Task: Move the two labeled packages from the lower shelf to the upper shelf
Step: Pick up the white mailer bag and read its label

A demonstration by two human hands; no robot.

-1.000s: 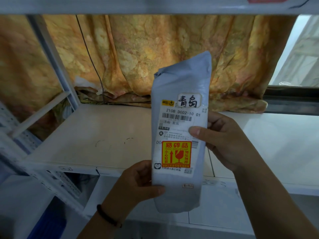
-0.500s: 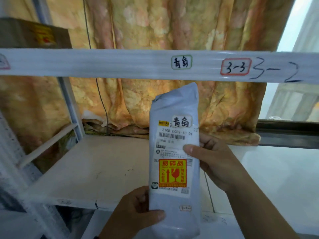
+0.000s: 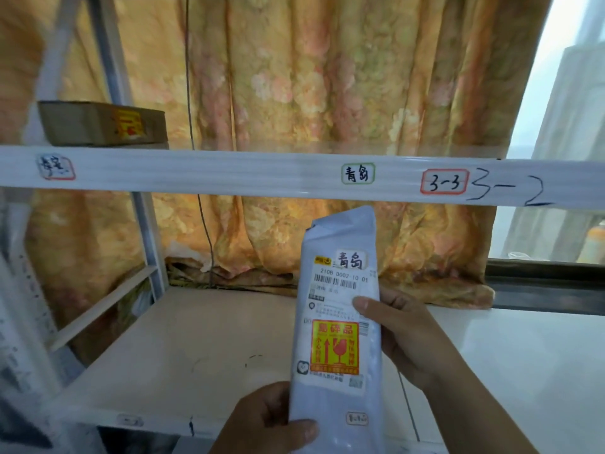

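Note:
A grey mailer package (image 3: 340, 244) stands upright in front of me, held over the lower shelf (image 3: 183, 348). It carries a white shipping label with a barcode and an orange fragile sticker. My left hand (image 3: 268, 421) grips its bottom left edge. My right hand (image 3: 402, 326) holds its right side, thumb across the label. The package's top is just under the upper shelf's white front rail (image 3: 229, 173), which bears handwritten tags. A brown cardboard box (image 3: 101, 122) with an orange sticker lies on the upper shelf at the left.
An orange floral curtain (image 3: 311, 93) hangs behind both shelves. White rack uprights (image 3: 147, 240) stand on the left, with a dark cord running down the curtain. A window and its dark sill (image 3: 543, 290) are on the right.
The view has tilted up, so the upper shelf's rail and the cardboard box have come into sight. The package stays upright in both hands and looks slightly higher against the shelf.

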